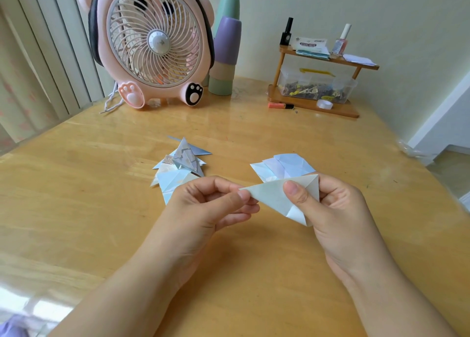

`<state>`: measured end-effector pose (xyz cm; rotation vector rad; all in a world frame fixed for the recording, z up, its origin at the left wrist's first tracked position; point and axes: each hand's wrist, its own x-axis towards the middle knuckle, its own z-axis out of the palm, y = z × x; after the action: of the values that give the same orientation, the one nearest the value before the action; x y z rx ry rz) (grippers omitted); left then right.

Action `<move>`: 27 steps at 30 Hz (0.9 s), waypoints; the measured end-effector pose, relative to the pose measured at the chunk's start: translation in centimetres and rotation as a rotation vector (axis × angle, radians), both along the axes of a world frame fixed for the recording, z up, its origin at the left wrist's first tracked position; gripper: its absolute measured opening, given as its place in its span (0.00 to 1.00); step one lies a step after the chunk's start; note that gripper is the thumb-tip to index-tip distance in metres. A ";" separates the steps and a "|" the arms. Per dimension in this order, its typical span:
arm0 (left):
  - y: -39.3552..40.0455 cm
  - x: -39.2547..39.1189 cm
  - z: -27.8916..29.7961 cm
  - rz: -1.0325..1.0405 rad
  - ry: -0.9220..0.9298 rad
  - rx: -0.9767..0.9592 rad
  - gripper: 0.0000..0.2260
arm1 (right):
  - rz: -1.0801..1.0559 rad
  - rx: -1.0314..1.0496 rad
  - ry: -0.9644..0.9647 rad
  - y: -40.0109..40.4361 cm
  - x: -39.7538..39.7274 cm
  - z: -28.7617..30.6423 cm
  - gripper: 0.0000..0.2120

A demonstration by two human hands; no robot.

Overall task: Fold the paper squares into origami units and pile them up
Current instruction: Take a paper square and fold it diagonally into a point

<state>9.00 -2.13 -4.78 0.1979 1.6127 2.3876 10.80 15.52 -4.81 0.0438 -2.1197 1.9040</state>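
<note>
Mid-fold, the left hand (pixel 216 204) pinches one tip of a folded paper (pixel 277 197) held above the table (pixel 101 209) while the right hand (pixel 330 209) grips its other end, thumb on top; next likely comes a firm crease, then the pile (pixel 180 169).

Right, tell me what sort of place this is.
Probably a home craft corner: a wooden table against a wall, a pink bear-shaped desk fan, and a small wooden shelf holding nail polish and sticky notes.

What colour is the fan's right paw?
Black with white pads, seen in the head view.
</note>
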 end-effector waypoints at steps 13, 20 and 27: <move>0.1 0.0 -0.5 0.048 0.087 -0.032 0.07 | 0.059 0.030 -0.140 -0.8 0.5 0.4 0.19; 0.6 0.6 -0.2 0.064 0.263 -0.241 0.07 | 0.127 0.018 -0.120 -0.9 0.6 0.6 0.09; 0.8 0.7 -0.1 0.049 0.274 -0.239 0.07 | 0.101 -0.010 -0.171 -0.7 0.6 0.4 0.12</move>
<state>9.73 -1.38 -4.84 0.4602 2.0289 2.2538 11.37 14.87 -4.41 -0.0145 -2.2577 2.0418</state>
